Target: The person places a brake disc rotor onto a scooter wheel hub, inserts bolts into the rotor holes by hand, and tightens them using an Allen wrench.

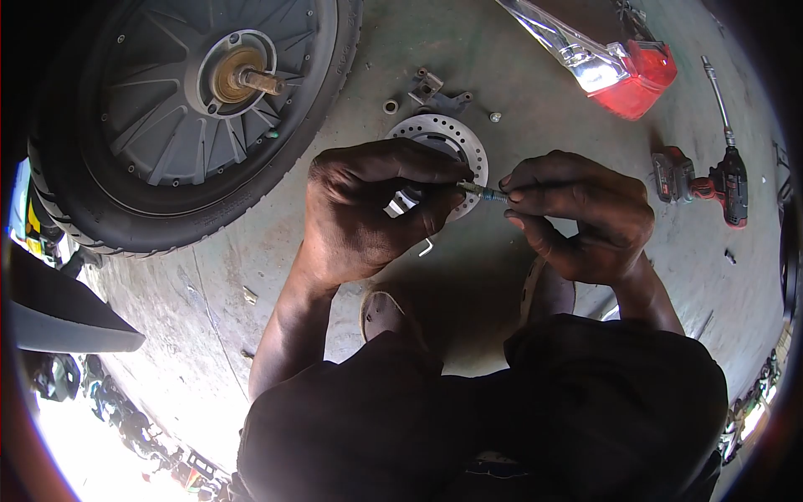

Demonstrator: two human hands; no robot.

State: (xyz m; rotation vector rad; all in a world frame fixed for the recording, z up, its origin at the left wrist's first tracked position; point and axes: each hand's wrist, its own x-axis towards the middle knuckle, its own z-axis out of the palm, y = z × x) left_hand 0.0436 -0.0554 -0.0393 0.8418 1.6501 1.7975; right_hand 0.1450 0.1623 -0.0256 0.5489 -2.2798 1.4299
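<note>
A small threaded bolt (488, 193) with a bluish coating on its threads lies level between my two hands. My left hand (368, 197) pinches its left end between thumb and forefinger. At the other end, the fingertips of my right hand (585, 213) close on the thread. Below them on the floor is a round brake disc (428, 125) with drilled holes, partly hidden by my left hand. The bent end of an L-shaped rod (427, 248), like a hex key, shows under that hand.
A wheel with a black tyre (330, 109) lies at the upper left. Near the disc are a metal bracket (456, 102), a ring-shaped spacer (391, 107) and a small nut (495, 117). A red-and-clear lamp (640, 79) and a cordless power tool (732, 188) lie to the right.
</note>
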